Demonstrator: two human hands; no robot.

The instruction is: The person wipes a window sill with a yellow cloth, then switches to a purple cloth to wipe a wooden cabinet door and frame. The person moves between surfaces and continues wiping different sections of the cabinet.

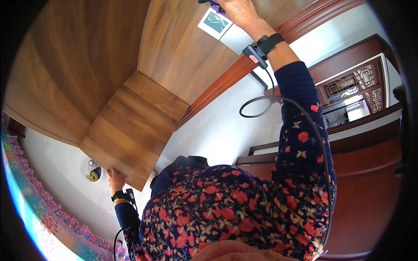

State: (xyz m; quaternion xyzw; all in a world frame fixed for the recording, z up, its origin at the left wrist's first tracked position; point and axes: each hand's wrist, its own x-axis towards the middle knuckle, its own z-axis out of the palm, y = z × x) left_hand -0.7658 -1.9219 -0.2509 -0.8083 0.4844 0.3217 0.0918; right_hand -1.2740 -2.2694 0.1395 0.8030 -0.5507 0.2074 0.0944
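Note:
At the lower left, my left hand rests at the edge of a wood-grain panel, its fingers slightly apart; its underside is hidden. My right hand is raised at the top, partly cut off by the picture's edge. Beside its fingers, over a larger wood-grain surface, are a purple item and a black strap-like piece. Whether the right hand grips them cannot be told. A white-bordered picture card lies just below, beside a pale square piece. Both wrists wear black straps with small devices.
Left of my left hand, a clear round container holds small dark and yellow items. A ruffled floral cloth curves along the left. A reddish wood rail edges the surface. A loose black cable loops by my right arm.

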